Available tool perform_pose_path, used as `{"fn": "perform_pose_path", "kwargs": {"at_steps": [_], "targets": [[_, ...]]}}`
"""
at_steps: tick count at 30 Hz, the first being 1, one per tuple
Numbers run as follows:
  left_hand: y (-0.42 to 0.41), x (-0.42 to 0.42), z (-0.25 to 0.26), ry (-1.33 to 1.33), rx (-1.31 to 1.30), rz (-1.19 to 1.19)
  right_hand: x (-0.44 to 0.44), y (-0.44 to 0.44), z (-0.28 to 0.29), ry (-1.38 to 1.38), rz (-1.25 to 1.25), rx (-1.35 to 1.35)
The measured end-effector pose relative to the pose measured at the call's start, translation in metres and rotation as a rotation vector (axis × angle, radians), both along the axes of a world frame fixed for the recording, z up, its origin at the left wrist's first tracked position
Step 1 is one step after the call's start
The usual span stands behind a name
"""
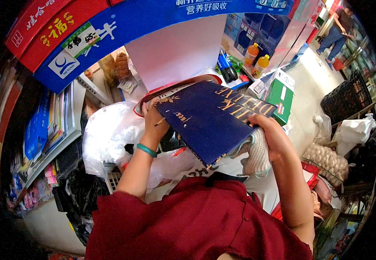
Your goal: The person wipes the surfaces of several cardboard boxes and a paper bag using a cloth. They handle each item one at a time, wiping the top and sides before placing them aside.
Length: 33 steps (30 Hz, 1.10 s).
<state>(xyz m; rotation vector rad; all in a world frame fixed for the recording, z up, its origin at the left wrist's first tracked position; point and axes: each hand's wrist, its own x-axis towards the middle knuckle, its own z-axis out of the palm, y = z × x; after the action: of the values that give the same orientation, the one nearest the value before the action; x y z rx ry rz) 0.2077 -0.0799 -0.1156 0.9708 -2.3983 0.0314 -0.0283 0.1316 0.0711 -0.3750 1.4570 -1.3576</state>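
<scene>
A flat navy-blue cardboard carton (204, 123) with gold lettering and gold plant prints lies tilted across both my hands. My right hand (269, 133) grips its right side, thumb on top and fingers hidden underneath. Around the left edge curls my left hand (155, 118), a green bangle (146, 150) on its wrist; the carton partly covers the fingers. Beneath the right end hangs a pale knitted work glove (256, 159) with green trim. A red-rimmed object (139, 109) sits behind the left fingers, mostly hidden. White plastic bags (110, 133) bulge beside my left forearm.
Blue and red drink cartons (149, 22) arch overhead. A cola bottle (227, 66) and orange drinks (261, 65) stand behind. A green-and-white box (280, 97), black basket (347, 97) and net bag (326, 162) are right. Papers fill a left shelf (74, 136). A person (337, 35) stands in the aisle.
</scene>
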Motion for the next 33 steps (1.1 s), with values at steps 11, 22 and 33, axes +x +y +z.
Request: {"fn": "perform_pose_path", "kwargs": {"at_steps": [11, 22, 33], "targets": [[0.015, -0.002, 0.018, 0.116, 0.070, -0.002, 0.006, -0.097, -0.014, -0.206, 0.256, -0.025], [0.014, -0.004, 0.012, 0.068, 0.042, 0.083, -0.035, -0.058, -0.039, 0.090, 0.201, 0.083], [-0.001, -0.004, 0.025, 0.004, 0.034, 0.057, -0.090, 0.047, -0.029, -0.358, -0.178, -0.348]]}}
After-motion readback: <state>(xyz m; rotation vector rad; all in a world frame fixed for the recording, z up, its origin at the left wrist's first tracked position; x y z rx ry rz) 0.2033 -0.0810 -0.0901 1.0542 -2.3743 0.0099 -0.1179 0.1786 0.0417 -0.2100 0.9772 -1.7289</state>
